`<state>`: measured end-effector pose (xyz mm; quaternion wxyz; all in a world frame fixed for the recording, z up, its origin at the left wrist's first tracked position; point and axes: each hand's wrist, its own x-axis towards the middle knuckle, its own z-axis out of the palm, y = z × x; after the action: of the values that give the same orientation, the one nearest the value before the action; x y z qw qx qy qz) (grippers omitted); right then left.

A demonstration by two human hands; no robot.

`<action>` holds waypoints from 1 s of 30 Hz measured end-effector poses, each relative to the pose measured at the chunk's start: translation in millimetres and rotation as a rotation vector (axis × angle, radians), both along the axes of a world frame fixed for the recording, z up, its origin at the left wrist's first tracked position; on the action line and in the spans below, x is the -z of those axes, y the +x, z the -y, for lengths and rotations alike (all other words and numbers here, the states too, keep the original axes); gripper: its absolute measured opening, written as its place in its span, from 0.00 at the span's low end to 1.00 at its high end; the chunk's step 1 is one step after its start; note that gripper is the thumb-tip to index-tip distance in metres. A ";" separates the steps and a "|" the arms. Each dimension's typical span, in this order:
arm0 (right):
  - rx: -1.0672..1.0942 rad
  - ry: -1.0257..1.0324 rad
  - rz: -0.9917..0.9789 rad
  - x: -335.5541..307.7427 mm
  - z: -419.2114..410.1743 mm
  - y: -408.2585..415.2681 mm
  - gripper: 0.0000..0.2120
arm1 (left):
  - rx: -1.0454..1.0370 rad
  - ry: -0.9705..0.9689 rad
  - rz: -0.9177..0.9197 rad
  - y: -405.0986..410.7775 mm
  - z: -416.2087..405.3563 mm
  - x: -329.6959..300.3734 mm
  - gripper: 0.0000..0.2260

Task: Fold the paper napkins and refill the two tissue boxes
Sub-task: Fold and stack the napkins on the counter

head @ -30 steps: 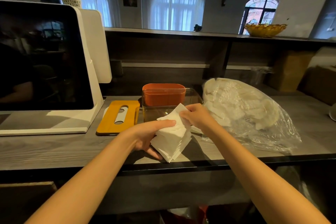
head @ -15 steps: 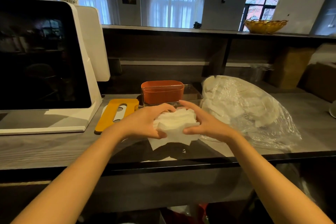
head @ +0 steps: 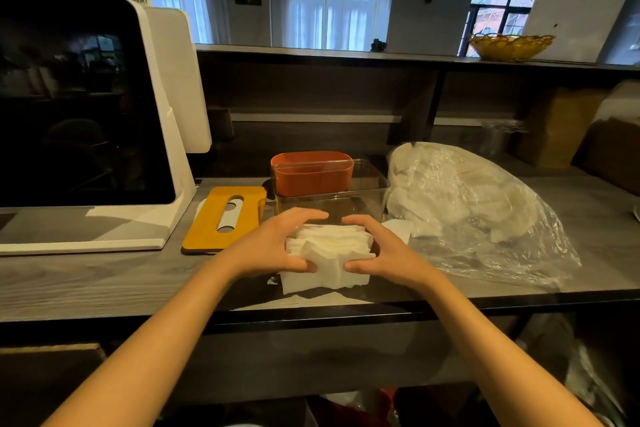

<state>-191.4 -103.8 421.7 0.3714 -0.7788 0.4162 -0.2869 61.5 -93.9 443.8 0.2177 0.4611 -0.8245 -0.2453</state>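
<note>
Grey wood-grain table (head: pixel 86 284), curtained room. Left hand (head: pixel 273 246) and right hand (head: pixel 384 251): fingers curled, gripping napkin stack (head: pixel 329 253) between them.

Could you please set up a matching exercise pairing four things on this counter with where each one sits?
Things:
1. napkin stack
2. yellow lid
3. orange box
4. plastic bag

Places:
A. far right of the counter
B. held between both hands
C. flat beside the white screen's base
D. behind the clear box

Pairs: 1-B, 2-C, 3-D, 4-A
</note>
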 end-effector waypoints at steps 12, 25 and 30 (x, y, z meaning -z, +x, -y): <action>0.273 0.141 0.402 12.5 -17.6 38.3 0.42 | -0.562 -0.098 -0.792 -64.8 -25.1 36.7 0.12; 0.650 -0.009 0.613 14.3 -19.9 72.2 0.23 | -0.659 -0.021 -0.995 -72.6 -29.1 34.9 0.22; 0.637 0.003 0.580 14.5 -15.8 72.6 0.21 | -0.706 -0.007 -0.960 -76.1 -24.8 34.2 0.13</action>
<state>-118.8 -87.9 407.2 0.3670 -0.4979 0.5149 -0.5935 -14.6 -69.2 409.5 0.6361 0.5441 -0.4314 -0.3365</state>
